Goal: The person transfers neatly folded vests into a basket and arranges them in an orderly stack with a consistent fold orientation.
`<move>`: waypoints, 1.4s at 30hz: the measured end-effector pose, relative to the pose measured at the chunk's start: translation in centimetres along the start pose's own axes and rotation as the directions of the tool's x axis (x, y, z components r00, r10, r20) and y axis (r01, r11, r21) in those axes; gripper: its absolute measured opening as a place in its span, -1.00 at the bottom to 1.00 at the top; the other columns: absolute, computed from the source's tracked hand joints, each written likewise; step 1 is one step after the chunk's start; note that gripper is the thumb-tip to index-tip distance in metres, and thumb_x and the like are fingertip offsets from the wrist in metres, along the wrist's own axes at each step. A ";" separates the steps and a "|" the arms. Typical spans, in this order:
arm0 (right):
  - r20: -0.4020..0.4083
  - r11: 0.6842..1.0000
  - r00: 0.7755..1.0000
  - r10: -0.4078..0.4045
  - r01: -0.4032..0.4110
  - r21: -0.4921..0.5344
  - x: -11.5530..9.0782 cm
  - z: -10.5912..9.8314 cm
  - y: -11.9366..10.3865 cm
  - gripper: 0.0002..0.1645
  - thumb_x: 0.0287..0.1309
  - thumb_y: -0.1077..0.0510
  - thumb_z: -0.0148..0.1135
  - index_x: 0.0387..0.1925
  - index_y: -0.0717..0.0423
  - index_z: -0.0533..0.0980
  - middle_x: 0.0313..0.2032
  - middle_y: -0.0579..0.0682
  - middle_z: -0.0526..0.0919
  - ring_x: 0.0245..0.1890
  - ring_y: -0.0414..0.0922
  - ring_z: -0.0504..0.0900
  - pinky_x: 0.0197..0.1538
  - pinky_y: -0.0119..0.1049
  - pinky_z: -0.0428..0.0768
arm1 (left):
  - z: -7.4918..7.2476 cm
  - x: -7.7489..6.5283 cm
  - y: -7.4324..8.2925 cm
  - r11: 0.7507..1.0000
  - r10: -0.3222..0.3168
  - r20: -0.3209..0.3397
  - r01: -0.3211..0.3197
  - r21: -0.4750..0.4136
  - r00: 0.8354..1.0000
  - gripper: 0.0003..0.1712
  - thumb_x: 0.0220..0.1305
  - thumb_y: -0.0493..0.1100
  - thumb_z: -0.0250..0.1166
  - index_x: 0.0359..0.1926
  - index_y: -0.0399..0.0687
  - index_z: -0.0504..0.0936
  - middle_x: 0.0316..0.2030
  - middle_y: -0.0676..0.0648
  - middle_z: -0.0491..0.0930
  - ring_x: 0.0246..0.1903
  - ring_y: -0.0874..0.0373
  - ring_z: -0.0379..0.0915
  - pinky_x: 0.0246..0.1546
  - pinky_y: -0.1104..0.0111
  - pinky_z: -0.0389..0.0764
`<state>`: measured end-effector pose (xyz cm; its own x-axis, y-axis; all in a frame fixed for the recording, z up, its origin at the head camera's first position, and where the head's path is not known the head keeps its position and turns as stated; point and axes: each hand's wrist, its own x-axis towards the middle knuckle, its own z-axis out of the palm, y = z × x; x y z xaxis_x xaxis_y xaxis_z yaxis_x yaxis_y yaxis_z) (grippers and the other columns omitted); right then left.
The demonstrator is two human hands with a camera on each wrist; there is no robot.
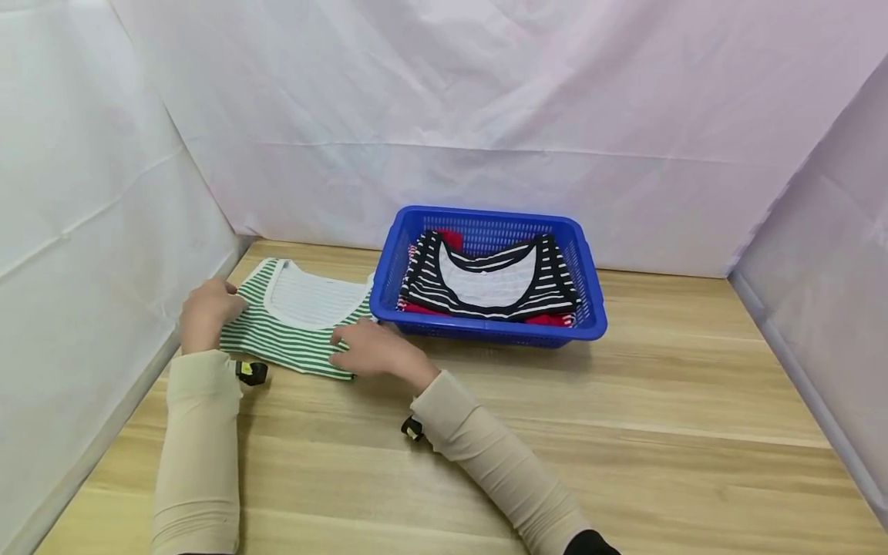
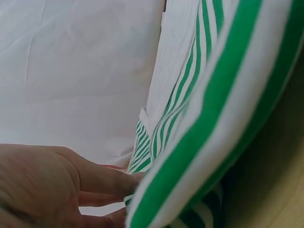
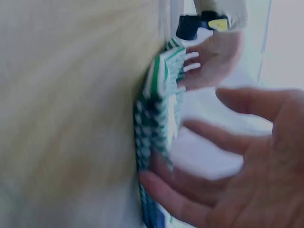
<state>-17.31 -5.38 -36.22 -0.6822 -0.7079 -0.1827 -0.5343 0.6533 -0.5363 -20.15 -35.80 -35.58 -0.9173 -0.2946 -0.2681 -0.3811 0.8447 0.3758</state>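
Observation:
A green-and-white striped top (image 1: pixel 291 339) with a white neckline lies folded at the left of the wooden table. At its left end is my left hand (image 1: pixel 208 308); the fingers touch the cloth, and their tips are hidden behind a striped fold (image 2: pixel 209 123) in the left wrist view. My right hand (image 1: pixel 378 351) is over the top's right end. In the right wrist view, the fingers of this hand (image 3: pixel 251 156) are spread apart, with the lower ones against the striped edge (image 3: pixel 154 118).
Right beside the top stands a blue plastic basket (image 1: pixel 486 329). Inside it a black-and-white striped top (image 1: pixel 423 285) lies over red garments (image 1: pixel 451 239). White sheeting (image 1: pixel 486 100) walls the table at the back and both sides.

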 end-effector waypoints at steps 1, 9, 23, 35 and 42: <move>-0.022 0.997 0.999 0.044 -0.043 0.062 0.0 0.2 -0.1 -0.48 0.45 -0.07 0.13 0.32 0.02 0.53 0.25 -0.09 0.64 0.42 -0.06 0.42 0.36 -0.08 0.46 | 0.1 0.1 -0.1 1.000 0.007 -0.002 -0.007 0.000 1.000 -0.42 0.26 -0.17 -0.02 0.22 -0.46 0.45 0.21 -0.61 0.38 0.06 -0.48 0.39 -0.08 -0.20 0.50; -0.113 0.868 0.943 0.313 -0.235 0.437 0.7 1.3 -0.5 -0.18 0.32 -0.08 0.20 0.52 0.02 0.20 0.40 0.09 0.48 0.36 -0.05 0.44 0.39 -0.10 0.41 | 0.7 1.2 -0.2 0.998 0.069 -0.005 -0.069 0.002 0.998 -0.71 0.11 -0.25 -0.07 -0.68 0.10 0.17 -0.64 0.02 0.12 -0.52 0.06 0.12 -0.50 0.25 0.24; -0.176 0.597 0.888 0.425 -0.129 0.792 1.8 2.1 -0.9 -0.44 0.18 0.14 0.28 0.24 0.05 0.48 0.31 0.08 0.54 0.29 -0.07 0.48 0.41 -0.11 0.40 | 0.2 0.5 -0.1 0.998 0.012 -0.018 -0.013 -0.057 1.000 -0.83 0.12 -0.22 -0.08 -0.58 0.01 0.18 -0.54 -0.10 0.24 -0.45 -0.03 0.20 -0.45 0.20 0.28; -0.171 0.608 0.925 0.339 -0.077 0.790 1.5 2.0 -0.6 -0.53 0.23 0.20 0.23 0.18 0.13 0.63 0.31 0.03 0.57 0.21 -0.12 0.49 0.30 -0.19 0.44 | -0.3 -0.2 -0.2 0.999 -0.008 -0.023 0.007 -0.048 1.000 -0.71 0.25 -0.09 0.09 -0.41 -0.27 0.53 -0.28 -0.33 0.50 -0.31 -0.17 0.35 -0.39 0.13 0.42; -0.142 0.517 0.919 0.368 -0.075 0.853 1.7 2.3 -0.8 -0.47 0.23 0.22 0.23 0.25 0.12 0.58 0.23 0.03 0.60 0.03 -0.19 0.49 0.19 -0.22 0.47 | -0.6 -0.2 -0.2 0.996 -0.050 -0.009 0.049 -0.068 0.999 -0.39 0.30 -0.02 0.07 0.07 -0.57 0.38 -0.01 -0.57 0.43 -0.09 -0.37 0.40 -0.14 -0.15 0.52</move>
<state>-16.87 -7.67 -38.04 -0.8946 -0.3715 -0.2482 0.2007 0.1621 -0.9661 -19.97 -36.18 -35.03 -0.8980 -0.3404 -0.2788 -0.4329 0.7968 0.4216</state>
